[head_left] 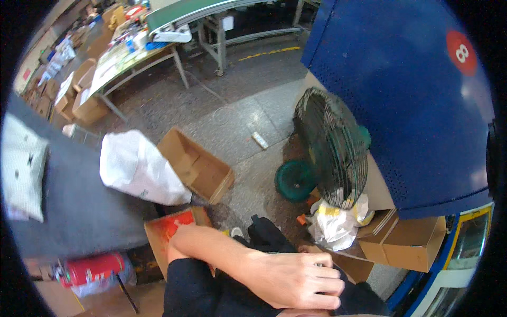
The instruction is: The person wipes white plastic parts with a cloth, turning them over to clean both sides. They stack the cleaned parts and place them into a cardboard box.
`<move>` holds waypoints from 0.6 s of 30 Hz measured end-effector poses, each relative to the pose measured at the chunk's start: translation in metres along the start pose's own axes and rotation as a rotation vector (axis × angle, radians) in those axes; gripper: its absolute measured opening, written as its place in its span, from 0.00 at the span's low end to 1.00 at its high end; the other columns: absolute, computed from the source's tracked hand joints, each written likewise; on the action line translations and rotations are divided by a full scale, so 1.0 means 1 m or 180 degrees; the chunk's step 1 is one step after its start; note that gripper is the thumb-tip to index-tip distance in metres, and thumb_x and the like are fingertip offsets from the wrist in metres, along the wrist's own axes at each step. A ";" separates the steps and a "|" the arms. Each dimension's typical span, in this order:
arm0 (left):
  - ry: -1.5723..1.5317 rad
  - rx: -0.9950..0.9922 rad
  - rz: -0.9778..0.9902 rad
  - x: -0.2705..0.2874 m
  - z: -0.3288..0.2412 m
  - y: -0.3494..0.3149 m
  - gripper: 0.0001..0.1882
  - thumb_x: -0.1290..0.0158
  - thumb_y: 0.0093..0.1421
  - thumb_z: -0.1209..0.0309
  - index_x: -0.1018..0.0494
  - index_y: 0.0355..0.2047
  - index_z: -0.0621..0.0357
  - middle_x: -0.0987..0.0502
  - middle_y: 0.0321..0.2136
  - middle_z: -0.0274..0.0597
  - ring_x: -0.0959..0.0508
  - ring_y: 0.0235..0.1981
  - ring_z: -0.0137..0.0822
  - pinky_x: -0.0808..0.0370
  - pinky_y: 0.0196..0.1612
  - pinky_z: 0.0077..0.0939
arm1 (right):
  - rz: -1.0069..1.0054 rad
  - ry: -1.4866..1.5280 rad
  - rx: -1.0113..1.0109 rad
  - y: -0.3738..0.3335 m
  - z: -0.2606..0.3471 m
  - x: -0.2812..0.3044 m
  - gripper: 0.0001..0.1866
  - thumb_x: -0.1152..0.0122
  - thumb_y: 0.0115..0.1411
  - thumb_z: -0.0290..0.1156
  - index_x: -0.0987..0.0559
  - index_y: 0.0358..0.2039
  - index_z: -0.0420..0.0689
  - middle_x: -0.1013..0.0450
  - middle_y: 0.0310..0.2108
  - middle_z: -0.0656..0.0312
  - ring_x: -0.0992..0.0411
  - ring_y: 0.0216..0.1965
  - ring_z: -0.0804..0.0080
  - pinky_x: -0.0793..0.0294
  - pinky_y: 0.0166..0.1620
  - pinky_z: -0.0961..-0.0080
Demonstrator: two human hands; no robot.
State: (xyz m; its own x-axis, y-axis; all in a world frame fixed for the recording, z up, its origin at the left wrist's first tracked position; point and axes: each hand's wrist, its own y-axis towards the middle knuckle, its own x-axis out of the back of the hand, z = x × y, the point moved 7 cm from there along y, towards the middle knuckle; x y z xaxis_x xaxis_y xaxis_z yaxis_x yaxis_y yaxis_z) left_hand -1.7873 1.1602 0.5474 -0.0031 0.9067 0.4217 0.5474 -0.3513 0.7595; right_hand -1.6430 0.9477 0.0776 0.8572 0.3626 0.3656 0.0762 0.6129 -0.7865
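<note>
My left hand (298,280) reaches across my lap from the left, back of the hand up, with its fingers curled closed. A small greyish bit shows by its knuckles, but what the fingers hold is hidden. Just beyond it, a narrow patch of skin seems to be part of my right hand (310,249); its fingers are mostly covered by the left hand. Dark clothing (193,288) lies under both. Left of my forearm stands an open cardboard box (156,244) with something red inside.
A green floor fan (332,148) stands ahead, beside a blue cabinet (401,105). Cardboard boxes (406,240) and a crumpled white bag (334,224) lie at right. An empty carton (195,166), a white sack (137,166), a grey table (90,211) and a fire extinguisher (95,269) are at left.
</note>
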 end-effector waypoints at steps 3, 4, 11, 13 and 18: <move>0.0663 -0.0605 0.0008 0.052 0.052 0.022 0.06 0.51 0.54 0.66 0.32 0.30 0.54 0.34 0.27 0.36 0.29 0.31 0.34 0.32 0.33 0.29 | -0.0060 -0.0225 -0.0101 0.029 0.033 0.047 0.20 0.46 0.62 0.47 0.22 0.47 0.46 0.24 0.47 0.58 0.26 0.47 0.53 0.26 0.45 0.55; 0.0625 -0.0686 0.0132 0.061 0.068 0.026 0.06 0.52 0.54 0.66 0.32 0.30 0.53 0.34 0.27 0.36 0.29 0.31 0.34 0.32 0.33 0.29 | -0.0073 -0.0377 -0.0129 0.046 0.040 0.063 0.21 0.47 0.62 0.47 0.22 0.47 0.46 0.25 0.47 0.58 0.26 0.47 0.53 0.26 0.45 0.55; 0.0950 -0.0697 0.0696 0.122 0.189 0.033 0.08 0.52 0.55 0.65 0.32 0.30 0.56 0.31 0.29 0.38 0.28 0.34 0.36 0.32 0.39 0.33 | -0.0134 -0.1497 0.0163 0.213 0.114 0.212 0.22 0.49 0.62 0.47 0.23 0.49 0.46 0.27 0.50 0.58 0.28 0.49 0.54 0.28 0.48 0.55; 0.0654 -0.0508 0.0886 0.130 0.224 0.039 0.10 0.52 0.57 0.64 0.31 0.31 0.58 0.28 0.29 0.41 0.26 0.34 0.39 0.31 0.39 0.35 | -0.0208 -0.1702 0.0375 0.256 0.155 0.260 0.22 0.49 0.62 0.47 0.23 0.49 0.46 0.27 0.51 0.58 0.28 0.50 0.54 0.29 0.48 0.55; -0.0224 -0.0912 0.1194 0.177 0.281 0.017 0.11 0.53 0.61 0.65 0.29 0.34 0.61 0.24 0.29 0.49 0.23 0.32 0.46 0.29 0.38 0.39 | -0.0498 -0.1708 0.0761 0.346 0.258 0.351 0.23 0.51 0.62 0.47 0.24 0.50 0.46 0.29 0.52 0.58 0.29 0.51 0.55 0.31 0.50 0.55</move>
State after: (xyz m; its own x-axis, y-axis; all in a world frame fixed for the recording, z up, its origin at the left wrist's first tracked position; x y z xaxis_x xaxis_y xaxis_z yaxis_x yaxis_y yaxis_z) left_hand -1.5430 1.3800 0.4955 0.2127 0.7151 0.6658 0.2470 -0.6986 0.6715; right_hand -1.4473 1.4683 0.0627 0.4641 0.5206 0.7166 0.0107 0.8057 -0.5923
